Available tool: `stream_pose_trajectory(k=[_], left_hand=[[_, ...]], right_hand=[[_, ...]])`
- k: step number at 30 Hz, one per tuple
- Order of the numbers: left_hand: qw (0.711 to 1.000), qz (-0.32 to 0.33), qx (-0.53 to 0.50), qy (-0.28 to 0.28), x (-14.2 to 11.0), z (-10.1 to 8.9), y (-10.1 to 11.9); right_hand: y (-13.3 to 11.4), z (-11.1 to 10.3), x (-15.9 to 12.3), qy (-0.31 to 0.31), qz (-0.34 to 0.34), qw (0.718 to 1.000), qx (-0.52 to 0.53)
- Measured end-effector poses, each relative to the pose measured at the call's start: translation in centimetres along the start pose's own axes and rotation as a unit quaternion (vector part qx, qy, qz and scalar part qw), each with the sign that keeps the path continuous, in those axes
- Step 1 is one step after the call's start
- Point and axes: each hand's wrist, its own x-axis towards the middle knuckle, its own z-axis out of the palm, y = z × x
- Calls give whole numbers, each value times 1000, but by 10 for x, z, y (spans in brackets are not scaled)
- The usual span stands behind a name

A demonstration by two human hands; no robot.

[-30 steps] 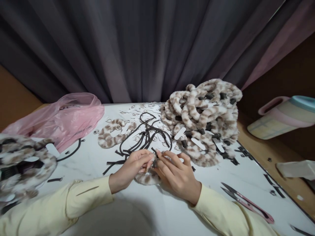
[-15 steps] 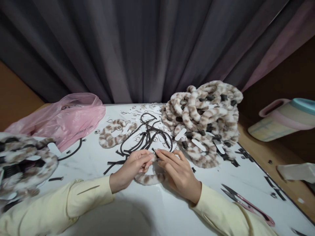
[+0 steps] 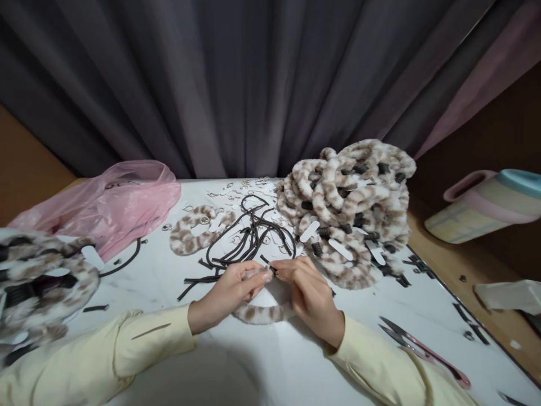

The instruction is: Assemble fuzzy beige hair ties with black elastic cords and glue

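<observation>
My left hand and my right hand meet at the fingertips over the white table. Between them they hold a furry brown-and-white loop, which hangs down in a curve under both palms. Each hand pinches one end of it, where a small dark piece shows at the join. Just beyond the fingers lies a tangle of black elastic cords. Both sleeves are pale yellow.
A big heap of furry loops rises at the right back, another pile sits at the left edge. One loose loop, a pink plastic bag, pink thread snips and a pastel jug lie around. Dark curtain behind.
The hands have lifted slightly and drawn the loop's ends together; the loop now hangs freer below them, with more of its curve showing.
</observation>
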Motion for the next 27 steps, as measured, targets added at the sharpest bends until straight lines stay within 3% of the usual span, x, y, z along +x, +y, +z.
stream_pose_trajectory(k=[10, 19, 27], left_hand=[[999, -4, -42, 12, 1, -2, -1], [998, -9, -56, 7, 0, -2, 0], [999, 15, 29, 8, -2, 0, 2]], right_hand=[[4, -5, 3, -28, -27, 999, 28], [6, -4, 4, -23, 0, 997, 73], [1, -4, 4, -4, 52, 997, 65]])
